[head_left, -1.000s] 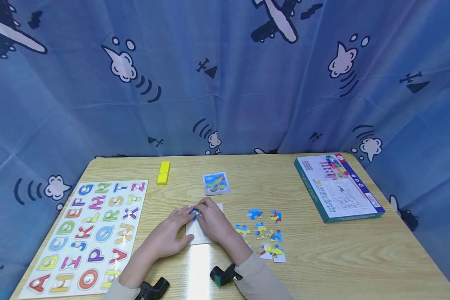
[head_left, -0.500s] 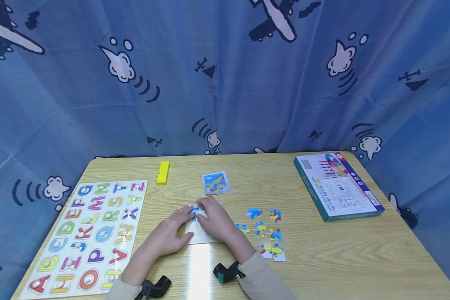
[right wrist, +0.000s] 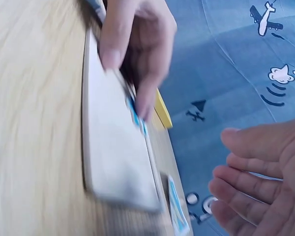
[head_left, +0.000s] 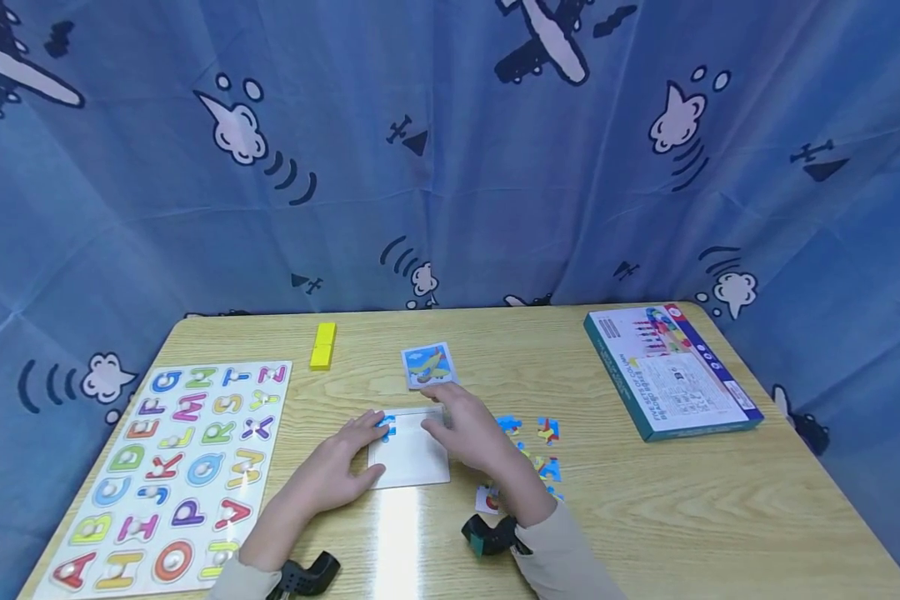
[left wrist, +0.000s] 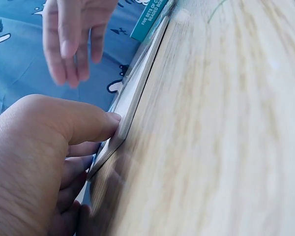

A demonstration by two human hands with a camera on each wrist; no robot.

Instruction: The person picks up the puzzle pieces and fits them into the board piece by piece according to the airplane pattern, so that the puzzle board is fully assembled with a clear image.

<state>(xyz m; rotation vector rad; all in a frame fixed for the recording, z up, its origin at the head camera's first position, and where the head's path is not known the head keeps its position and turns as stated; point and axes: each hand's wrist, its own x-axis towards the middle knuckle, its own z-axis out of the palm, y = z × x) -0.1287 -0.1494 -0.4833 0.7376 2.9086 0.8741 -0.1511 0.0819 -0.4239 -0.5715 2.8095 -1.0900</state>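
A white puzzle board lies on the table with a blue puzzle piece in its far left corner. My left hand holds the board's left side, its thumb at the near edge and its forefinger by the blue piece. Above the board's right side, my right hand is raised with loosely extended fingers and nothing in them, as the right wrist view also shows. Beyond the board lies a small picture card of a yellow plane. Several loose puzzle pieces lie to the right, partly hidden by my right arm.
An alphabet board with knobbed letters covers the table's left side. Yellow blocks stand at the back left. A flat green-edged box lies at the back right, before a blue curtain.
My right hand has lifted away from the blue piece and moved right, uncovering most of the board. My left hand has stayed in place.
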